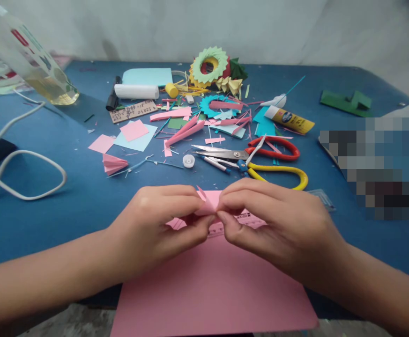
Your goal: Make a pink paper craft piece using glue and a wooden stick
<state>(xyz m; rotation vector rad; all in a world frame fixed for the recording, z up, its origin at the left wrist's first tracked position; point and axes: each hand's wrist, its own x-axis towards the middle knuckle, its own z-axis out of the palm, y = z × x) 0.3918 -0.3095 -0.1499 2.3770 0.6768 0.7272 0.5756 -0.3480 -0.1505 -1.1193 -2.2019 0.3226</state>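
My left hand (171,213) and my right hand (260,210) meet in front of me, each pinching a small folded piece of pink paper (207,204) between thumb and fingers. Its lower part is covered by my fingertips. Under both hands lies a large pink sheet (211,285) that reaches past the table's near edge. A clear ruler (216,228) with dark markings rests on that sheet, partly hidden by my hands. Just beyond my right hand are red-handled scissors (239,153) and yellow-handled scissors (278,172).
Paper scraps, a pleated pink piece (115,164), a white cap (189,161) and a yellow glue tube (290,120) lie on the blue table (85,187). Behind stands a green paper ring (199,61). At left are a tilted bottle (46,70) and a white cable (62,173).
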